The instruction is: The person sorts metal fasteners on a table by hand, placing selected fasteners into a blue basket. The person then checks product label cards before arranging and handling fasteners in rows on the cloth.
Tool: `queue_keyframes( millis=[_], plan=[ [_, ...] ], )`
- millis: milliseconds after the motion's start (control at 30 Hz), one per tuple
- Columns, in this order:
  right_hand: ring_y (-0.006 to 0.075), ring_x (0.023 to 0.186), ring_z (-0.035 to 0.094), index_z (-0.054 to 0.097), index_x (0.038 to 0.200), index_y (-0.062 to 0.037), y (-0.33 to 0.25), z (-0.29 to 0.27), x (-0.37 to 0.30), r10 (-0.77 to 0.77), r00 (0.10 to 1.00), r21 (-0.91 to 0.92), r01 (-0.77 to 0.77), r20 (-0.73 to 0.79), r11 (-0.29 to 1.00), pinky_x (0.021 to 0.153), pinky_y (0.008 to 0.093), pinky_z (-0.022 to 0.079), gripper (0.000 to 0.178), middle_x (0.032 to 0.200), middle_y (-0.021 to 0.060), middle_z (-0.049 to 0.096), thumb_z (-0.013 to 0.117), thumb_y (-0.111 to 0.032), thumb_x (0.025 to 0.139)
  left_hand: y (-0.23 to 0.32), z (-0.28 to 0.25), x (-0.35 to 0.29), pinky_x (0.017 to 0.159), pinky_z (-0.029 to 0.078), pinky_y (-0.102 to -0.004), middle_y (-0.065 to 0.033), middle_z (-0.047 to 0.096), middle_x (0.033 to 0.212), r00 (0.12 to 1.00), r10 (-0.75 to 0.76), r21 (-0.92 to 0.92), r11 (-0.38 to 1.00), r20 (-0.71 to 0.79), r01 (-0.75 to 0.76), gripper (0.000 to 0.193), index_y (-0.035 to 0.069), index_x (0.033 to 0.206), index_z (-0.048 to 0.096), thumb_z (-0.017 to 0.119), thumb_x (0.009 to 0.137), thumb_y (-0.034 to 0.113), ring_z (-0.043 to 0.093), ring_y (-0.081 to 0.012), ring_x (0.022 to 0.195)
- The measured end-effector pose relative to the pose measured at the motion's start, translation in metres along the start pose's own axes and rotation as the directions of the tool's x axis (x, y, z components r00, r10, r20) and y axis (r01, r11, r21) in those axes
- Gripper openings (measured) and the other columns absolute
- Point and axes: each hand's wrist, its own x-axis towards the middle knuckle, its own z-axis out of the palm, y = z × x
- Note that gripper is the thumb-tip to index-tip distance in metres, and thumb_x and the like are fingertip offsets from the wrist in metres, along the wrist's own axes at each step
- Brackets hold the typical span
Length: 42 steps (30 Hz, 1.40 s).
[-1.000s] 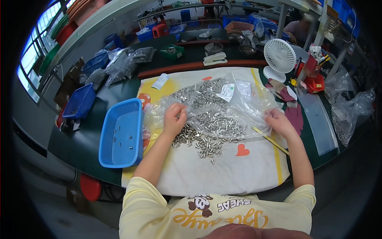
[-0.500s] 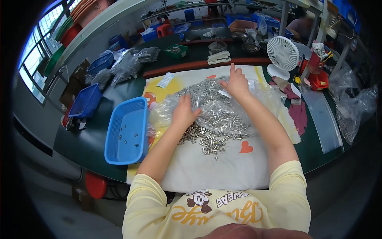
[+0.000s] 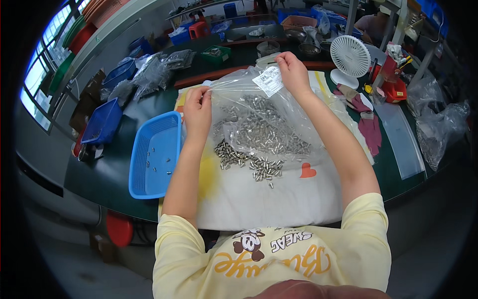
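A clear plastic bag (image 3: 234,84) with a white printed label (image 3: 269,81) is stretched between my two hands. My left hand (image 3: 198,107) pinches its left upper edge, and my right hand (image 3: 294,74) grips the upper edge beside the label. Many small silvery metal fasteners (image 3: 264,134) lie in and under the bag; the plastic makes it hard to tell which. More loose metal fasteners (image 3: 266,168) are spilled in front of it on the pale cloth (image 3: 259,204). Left of my left forearm stands a blue plastic basket (image 3: 144,182) with several metal pieces in it.
A white fan (image 3: 350,56) stands at the back right, near pink-and-grey gloves (image 3: 369,132). Plastic bags (image 3: 152,74) and a dark blue tray (image 3: 103,121) sit at the left. A green tray (image 3: 216,53) is at the back. Another person (image 3: 373,26) sits far right.
Both hands have closed on the bag's upper edge. The left hand moved left and away from me, the right moved farther off, and the bag was lifted and spread out.
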Motion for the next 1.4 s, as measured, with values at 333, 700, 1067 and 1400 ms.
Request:
queue_keyframes(
  millis=[333, 700, 1067, 1400],
  plan=[
    [0.0258, 0.098, 0.054, 0.058, 0.104, -0.0087, -0.097, -0.032, -0.089, -0.702, 0.638, 0.109, 0.711, 0.318, 0.695, 0.083, 0.0370, 0.045, 0.030, 0.098, 0.0084, 0.057, 0.063, -0.009, 0.074, 0.001, 0.007, 0.049, 0.074, 0.048, -0.0263, -0.0071, 0.058, 0.090, 0.999, -0.026, -0.188, 0.982, -0.030, 0.020, 0.012, 0.002, 0.095, 0.063, 0.058, 0.087, 0.009, 0.059, -0.0152, 0.082],
    [0.0313, 0.091, 0.056, 0.052, 0.120, -0.0140, -0.004, -0.013, -0.019, -0.235, 0.929, -0.438, 0.345, 0.286, 0.830, 0.076, 0.0399, 0.047, 0.045, 0.103, 0.0108, 0.056, 0.065, -0.018, 0.077, 0.024, 0.021, 0.020, 0.102, 0.030, -0.0505, -0.0151, 0.044, 0.131, 0.890, 0.362, 0.051, 0.919, 0.276, -0.390, 0.046, 0.008, 0.125, 0.048, 0.061, 0.081, 0.016, 0.036, -0.0358, 0.126],
    [0.0294, 0.118, 0.048, 0.054, 0.124, -0.0190, 0.061, 0.030, -0.047, 0.321, 0.781, -0.672, 0.164, 0.535, 0.722, 0.098, 0.0381, 0.039, 0.043, 0.128, 0.0098, 0.052, 0.045, -0.042, 0.088, -0.125, 0.045, -0.010, 0.100, 0.029, -0.0595, -0.0116, 0.040, 0.139, 0.801, -0.451, 0.786, 0.618, 0.393, -0.038, 0.041, 0.012, 0.124, 0.053, 0.055, 0.084, 0.018, 0.035, -0.0354, 0.128],
    [0.0291, 0.116, 0.047, 0.061, 0.115, -0.0178, 0.022, 0.038, -0.098, -0.011, 0.815, -0.319, 0.239, 0.579, 0.917, 0.098, 0.0445, 0.036, 0.051, 0.119, 0.0077, 0.056, 0.060, -0.050, 0.076, -0.040, 0.062, -0.051, 0.090, 0.042, -0.0424, -0.0148, 0.061, 0.107, 0.843, -0.104, 0.279, 0.959, 0.528, -0.056, 0.028, 0.006, 0.108, 0.060, 0.056, 0.085, 0.022, 0.054, -0.0336, 0.103]
  ],
)
